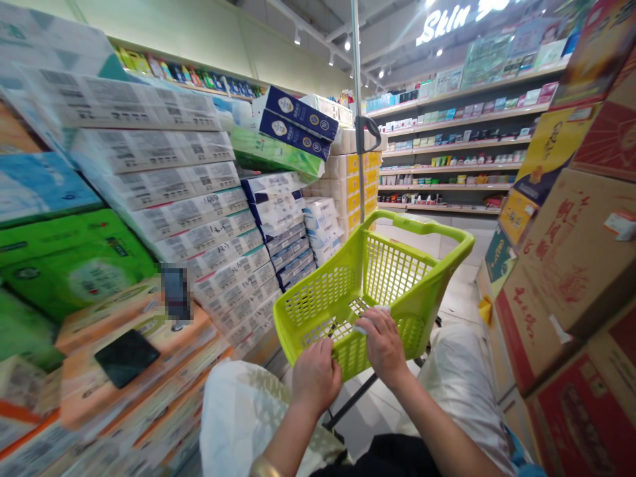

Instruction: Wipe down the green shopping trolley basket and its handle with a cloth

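A lime-green plastic shopping basket [397, 262] with slotted walls stands tilted in front of me, and nothing lies inside it. My left hand [318, 374] is closed over its near rim, thumb and fingers curled round the edge. To the right, my right hand [381, 341] bends over the same rim. A small white tissue-like piece [360, 327] pokes out from under its fingers; most of it is hidden. Below the basket runs a dark bar [355, 399].
Stacked tissue packs [199, 218] rise at the left; a dark flat object [126, 358] lies on orange packs there. Cardboard cartons [561, 265] line the right side. Behind the basket stands a thin metal pole [358, 79]. Shelves of small goods [462, 136] fill the back.
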{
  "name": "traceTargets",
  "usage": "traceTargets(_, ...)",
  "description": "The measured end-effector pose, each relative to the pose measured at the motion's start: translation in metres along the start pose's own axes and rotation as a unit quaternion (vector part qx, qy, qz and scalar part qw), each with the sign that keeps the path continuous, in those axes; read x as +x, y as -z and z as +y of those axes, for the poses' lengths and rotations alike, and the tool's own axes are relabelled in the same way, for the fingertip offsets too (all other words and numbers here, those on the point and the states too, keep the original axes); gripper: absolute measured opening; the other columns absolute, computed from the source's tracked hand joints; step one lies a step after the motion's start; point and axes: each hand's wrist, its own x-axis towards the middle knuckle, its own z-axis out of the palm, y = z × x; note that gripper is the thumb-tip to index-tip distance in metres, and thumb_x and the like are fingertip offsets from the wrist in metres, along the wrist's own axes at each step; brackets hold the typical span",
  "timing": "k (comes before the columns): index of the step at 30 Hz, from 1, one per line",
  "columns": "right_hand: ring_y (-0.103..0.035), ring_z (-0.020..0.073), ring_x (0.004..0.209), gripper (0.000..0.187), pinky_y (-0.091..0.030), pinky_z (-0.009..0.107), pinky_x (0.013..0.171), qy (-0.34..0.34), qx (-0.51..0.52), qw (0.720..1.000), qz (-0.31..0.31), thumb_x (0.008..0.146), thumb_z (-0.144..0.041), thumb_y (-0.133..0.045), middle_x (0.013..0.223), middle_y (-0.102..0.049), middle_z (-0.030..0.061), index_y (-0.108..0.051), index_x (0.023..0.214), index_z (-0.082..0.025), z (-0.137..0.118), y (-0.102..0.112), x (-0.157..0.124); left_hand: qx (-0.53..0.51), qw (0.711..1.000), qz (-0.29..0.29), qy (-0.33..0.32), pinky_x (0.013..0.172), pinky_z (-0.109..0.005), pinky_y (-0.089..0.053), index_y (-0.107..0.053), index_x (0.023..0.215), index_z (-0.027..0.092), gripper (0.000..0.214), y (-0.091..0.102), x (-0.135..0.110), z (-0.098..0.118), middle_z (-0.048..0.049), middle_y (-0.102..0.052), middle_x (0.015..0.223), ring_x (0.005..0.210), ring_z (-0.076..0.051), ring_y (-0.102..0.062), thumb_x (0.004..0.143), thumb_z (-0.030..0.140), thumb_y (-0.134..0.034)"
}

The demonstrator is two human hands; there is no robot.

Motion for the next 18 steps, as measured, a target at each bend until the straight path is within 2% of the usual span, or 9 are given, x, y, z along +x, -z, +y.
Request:
traceTargets(2, -0.051, 0.0207, 0.114, 0.029, -0.037, 0.042, 0.106, -0.027, -0.019, 0.999, 0.023, 0.088, -0.006, -0.042, 0.105, -0.061, 0.0064, -0.064, 0.099, -0.022, 0.017, 0.007, 0.004, -0.006, 1.000, 0.002, 0.000, 0.079, -0.032, -0.042, -0.052, 0.096, 0.021, 0.018, 0.000, 0.000, 0.001, -0.0045, -0.062, 0.094, 0.092, -0.022, -0.058, 0.080, 0.018, -0.045)
traceTargets(4, -0.050, 0.0215, 0.114, 0.029, -0.036, 0.043, 0.107, -0.054, -0.025, 0.997, 0.040, 0.088, -0.007, -0.041, 0.105, -0.060, 0.0067, -0.064, 0.097, -0.021, 0.021, 0.008, 0.006, -0.009, 1.000, 0.001, 0.002, 0.080, -0.032, -0.042, -0.052, 0.096, 0.021, 0.018, 0.000, 0.001, 0.003, -0.0045, -0.062, 0.095, 0.093, -0.022, -0.057, 0.080, 0.018, -0.044)
traceTargets(8, -0.051, 0.0212, 0.111, 0.030, -0.035, 0.043, 0.106, -0.070, 0.002, 0.997, 0.039, 0.087, -0.006, -0.039, 0.101, -0.060, 0.0065, -0.064, 0.094, -0.021, -0.008, -0.005, 0.002, -0.006, 1.000, -0.004, 0.007, 0.080, -0.032, -0.042, -0.052, 0.097, 0.021, 0.018, 0.000, 0.001, 0.005, -0.0052, -0.062, 0.096, 0.094, -0.022, -0.058, 0.080, 0.018, -0.045)
traceTargets(11, -0.052, 0.0197, 0.108, 0.028, -0.034, 0.040, 0.106, -0.027, 0.036, 0.999, -0.008, 0.088, -0.008, -0.042, 0.098, -0.061, 0.0050, -0.063, 0.097, -0.022, -0.035, -0.015, -0.003, -0.006, 1.000, -0.005, 0.004, 0.080, -0.032, -0.042, -0.052, 0.101, 0.020, 0.023, -0.001, 0.001, 0.004, -0.0058, -0.063, 0.098, 0.094, -0.022, -0.058, 0.079, 0.018, -0.046)
traceTargets(13, -0.052, 0.0189, 0.107, 0.027, -0.034, 0.039, 0.106, 0.005, 0.047, 0.998, -0.029, 0.088, -0.008, -0.043, 0.098, -0.062, 0.0043, -0.063, 0.099, -0.023, -0.039, -0.016, -0.004, -0.008, 1.000, -0.004, 0.001, 0.081, -0.032, -0.042, -0.052, 0.103, 0.019, 0.026, -0.001, 0.001, 0.003, -0.0060, -0.063, 0.098, 0.095, -0.022, -0.058, 0.078, 0.017, -0.047)
traceTargets(15, -0.053, 0.0183, 0.106, 0.029, -0.034, 0.038, 0.106, 0.018, 0.038, 0.999, -0.030, 0.088, -0.007, -0.043, 0.098, -0.062, 0.0041, -0.063, 0.100, -0.024, -0.029, -0.011, -0.002, -0.008, 1.000, -0.003, 0.001, 0.081, -0.032, -0.042, -0.052, 0.102, 0.019, 0.025, -0.001, 0.001, 0.001, -0.0057, -0.063, 0.098, 0.094, -0.022, -0.058, 0.078, 0.017, -0.047)
traceTargets(18, -0.052, 0.0192, 0.108, 0.030, -0.034, 0.039, 0.106, -0.005, 0.003, 1.000, 0.003, 0.087, -0.005, -0.042, 0.100, -0.061, 0.0052, -0.063, 0.098, -0.023, -0.001, 0.000, 0.004, -0.007, 1.000, -0.001, 0.001, 0.080, -0.033, -0.043, -0.053, 0.097, 0.020, 0.020, -0.001, 0.001, 0.002, -0.0052, -0.062, 0.096, 0.093, -0.022, -0.058, 0.079, 0.017, -0.046)
